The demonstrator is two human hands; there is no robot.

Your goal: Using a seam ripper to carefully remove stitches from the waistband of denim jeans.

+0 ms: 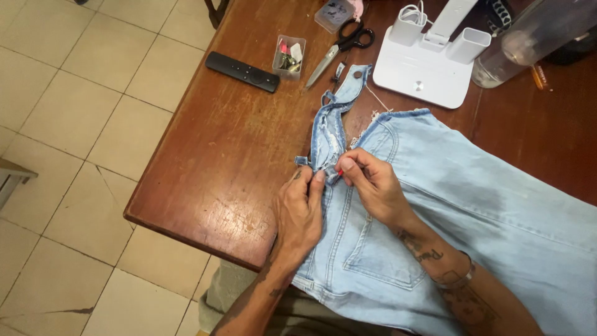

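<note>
Both hands meet at centre frame on a pair of light-blue jeans [472, 211]. Left hand [300, 211] lies palm-down on the denim, fingers mostly straight, thumb and forefinger tips pressing the fabric at the base of a waistband strip [333, 124]; not a full fist, more a flat pinch. Right hand [372, 185] is curled, thumb and forefinger closed on a small red-tipped tool [340, 172], only its tip showing, so can't tell what kind. Tool tip sits right at the seam, just beside the left fingertips.

Jeans spread from centre to lower right of the frame, back pocket below the hands. Waistband strip is partly detached w/ frayed edges, running up toward top centre, button end near the scissors [341, 48].

Wooden table [224, 162] fills the middle and upper right; tiled floor at left. Upper part of frame: black remote [242, 71], small clear box [289, 57] of bits next to it, white lamp base [426, 71] w/ cups, clear plastic container [528, 40] at top right. Right wrist has a bracelet [463, 274].
</note>
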